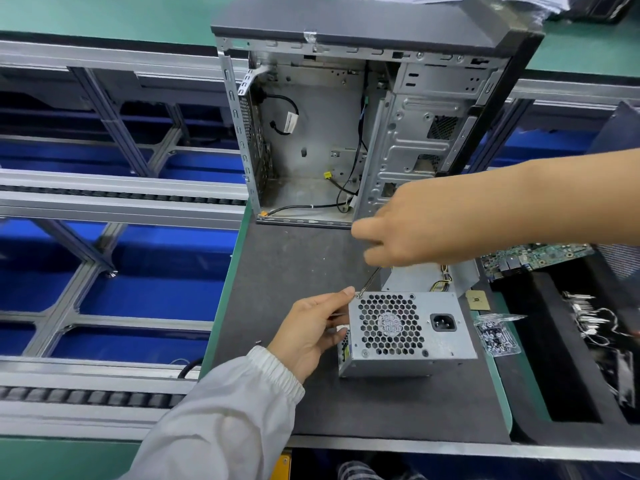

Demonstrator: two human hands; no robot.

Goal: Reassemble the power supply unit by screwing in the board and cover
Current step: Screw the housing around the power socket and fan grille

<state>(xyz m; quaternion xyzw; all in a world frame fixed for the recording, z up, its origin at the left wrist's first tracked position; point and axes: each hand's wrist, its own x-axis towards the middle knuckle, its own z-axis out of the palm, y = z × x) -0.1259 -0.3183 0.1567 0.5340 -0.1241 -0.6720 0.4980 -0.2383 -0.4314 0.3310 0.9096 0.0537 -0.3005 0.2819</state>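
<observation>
The left hand (311, 327) grips the left side of the power supply unit (405, 332) to steady it on the dark mat (298, 265). The right hand (412, 233), above the unit, holds a screwdriver (369, 282) whose tip meets the top-left corner screw (358, 296).

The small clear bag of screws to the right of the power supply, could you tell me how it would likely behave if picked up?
The bag of screws looks like thin crinkled plastic, so it would probably sag and go floppy. The loose screws inside would likely shift and bunch at the bottom. It probably feels heavy for its size.
</observation>
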